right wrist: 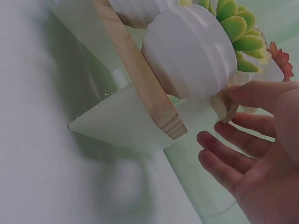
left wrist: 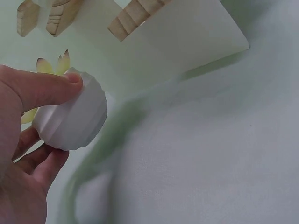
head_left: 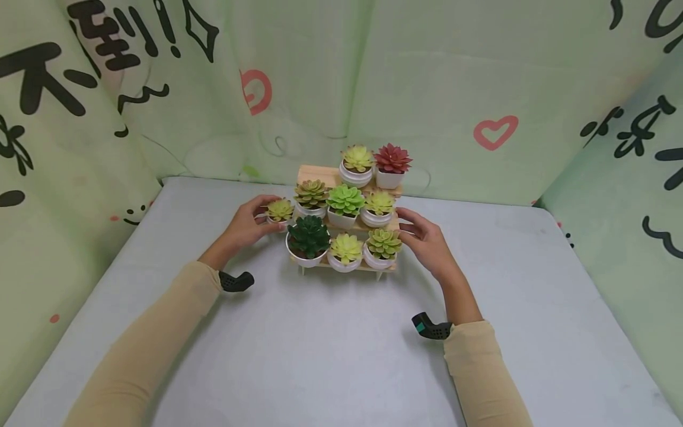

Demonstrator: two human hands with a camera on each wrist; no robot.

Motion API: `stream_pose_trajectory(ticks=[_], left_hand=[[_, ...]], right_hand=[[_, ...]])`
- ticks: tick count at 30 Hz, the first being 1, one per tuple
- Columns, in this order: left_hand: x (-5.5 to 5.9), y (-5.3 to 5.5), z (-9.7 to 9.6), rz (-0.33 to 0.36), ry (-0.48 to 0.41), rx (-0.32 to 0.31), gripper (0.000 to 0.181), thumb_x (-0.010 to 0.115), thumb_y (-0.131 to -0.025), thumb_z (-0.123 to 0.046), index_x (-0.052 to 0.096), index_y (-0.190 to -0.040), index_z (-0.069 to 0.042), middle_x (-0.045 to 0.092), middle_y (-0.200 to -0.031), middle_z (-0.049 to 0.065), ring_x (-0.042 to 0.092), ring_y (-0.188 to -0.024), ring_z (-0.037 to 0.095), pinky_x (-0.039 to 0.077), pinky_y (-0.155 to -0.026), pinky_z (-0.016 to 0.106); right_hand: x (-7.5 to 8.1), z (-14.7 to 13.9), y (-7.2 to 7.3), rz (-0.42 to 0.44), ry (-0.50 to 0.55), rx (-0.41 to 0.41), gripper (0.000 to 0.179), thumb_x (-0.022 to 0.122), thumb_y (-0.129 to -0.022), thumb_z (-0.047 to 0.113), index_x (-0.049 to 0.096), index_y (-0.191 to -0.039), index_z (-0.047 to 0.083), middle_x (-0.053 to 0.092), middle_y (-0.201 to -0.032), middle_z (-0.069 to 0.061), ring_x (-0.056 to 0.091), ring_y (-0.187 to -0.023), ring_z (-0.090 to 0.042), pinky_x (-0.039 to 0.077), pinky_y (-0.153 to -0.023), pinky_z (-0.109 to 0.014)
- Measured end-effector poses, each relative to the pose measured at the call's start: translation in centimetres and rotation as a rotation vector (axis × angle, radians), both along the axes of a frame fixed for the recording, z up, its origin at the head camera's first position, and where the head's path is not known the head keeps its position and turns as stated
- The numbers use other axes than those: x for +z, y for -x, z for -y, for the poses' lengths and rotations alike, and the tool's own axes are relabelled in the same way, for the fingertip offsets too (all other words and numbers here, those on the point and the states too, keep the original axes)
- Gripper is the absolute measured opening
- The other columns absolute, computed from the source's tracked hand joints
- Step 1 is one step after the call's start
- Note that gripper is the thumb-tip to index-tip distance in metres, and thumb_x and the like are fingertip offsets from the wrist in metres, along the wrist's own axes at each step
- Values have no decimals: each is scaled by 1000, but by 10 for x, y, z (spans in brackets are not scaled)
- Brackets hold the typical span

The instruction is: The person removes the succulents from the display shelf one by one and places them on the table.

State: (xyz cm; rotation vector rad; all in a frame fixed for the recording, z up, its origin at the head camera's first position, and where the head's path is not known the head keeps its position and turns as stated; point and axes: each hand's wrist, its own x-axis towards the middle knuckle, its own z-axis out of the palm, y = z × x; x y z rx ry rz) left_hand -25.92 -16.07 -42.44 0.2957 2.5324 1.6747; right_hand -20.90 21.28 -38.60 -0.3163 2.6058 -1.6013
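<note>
My left hand point(head_left: 249, 220) grips a small potted yellow-green succulent point(head_left: 280, 210) just left of the tiered stand. In the left wrist view its white ribbed pot point(left wrist: 74, 116) sits tilted between thumb and fingers, above the table. My right hand point(head_left: 425, 240) is at the stand's right side. In the right wrist view, thumb and forefinger pinch the end of a wooden shelf slat point(right wrist: 225, 107), while the other fingers are spread loosely. The wooden stand point(head_left: 315, 173) holds potted succulents: a yellow-green point(head_left: 357, 159) and a red one point(head_left: 393, 159) on top, three in the middle, three at the bottom.
The stand rests on a white table point(head_left: 331, 344) near its back edge. A dark green succulent point(head_left: 308, 237) is at the bottom left shelf end. Pale green printed curtains point(head_left: 448, 77) hang behind and on both sides. Black wrist devices point(head_left: 236, 281) are worn on both arms.
</note>
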Motion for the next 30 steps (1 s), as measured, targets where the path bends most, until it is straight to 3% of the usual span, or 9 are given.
stream_pose_trajectory(ticks=[16,30], left_hand=[[-5,4,-1,25,71,12,65,76,-74,-18,44,-131,-19,44,-134,5,46,-119,26,44,-100,42],[-11,7,-6,-21,146,0,65,75,-76,-17,43,-132,-21,43,-136,4,44,-122,28,45,-99,43]], right_hand=[[-1,0,3,-8,14,11,52,57,-90,30,40,-138,19,40,-143,-2,47,-124,-24,43,-101,-43],[-1,0,0,-1,14,2,52,57,-90,28,40,-138,19,40,-143,-2,47,-125,-24,43,-101,-42]])
